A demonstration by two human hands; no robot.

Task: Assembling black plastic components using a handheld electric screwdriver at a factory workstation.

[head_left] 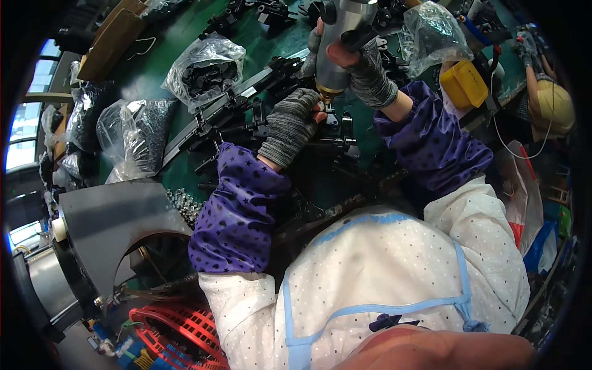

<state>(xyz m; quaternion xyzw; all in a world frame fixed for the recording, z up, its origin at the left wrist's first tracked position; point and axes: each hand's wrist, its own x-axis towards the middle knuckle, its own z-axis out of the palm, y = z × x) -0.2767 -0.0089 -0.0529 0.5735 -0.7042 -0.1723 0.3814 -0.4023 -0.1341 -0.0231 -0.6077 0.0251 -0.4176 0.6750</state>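
Note:
My right hand [364, 65], in a grey knit glove, grips a grey powered screwdriver [341, 37] held upright, its brass tip pressed down onto a black plastic part [336, 126]. My left hand [291, 123], also gloved, lies on that black part just left of the tip and steadies it on the green bench [265, 43]. A long black and silver rail assembly [228, 102] runs from the part toward the upper left. Purple star-printed sleeve covers sit over both forearms.
Clear plastic bags of black parts [206, 68] lie at the left and back, another bag [431, 34] at the upper right beside a yellow box [464, 83]. A pile of small silver screws [185, 203] is near my left elbow. A red basket [179, 333] stands below. Another person's gloved hand [529, 49] works at the far right.

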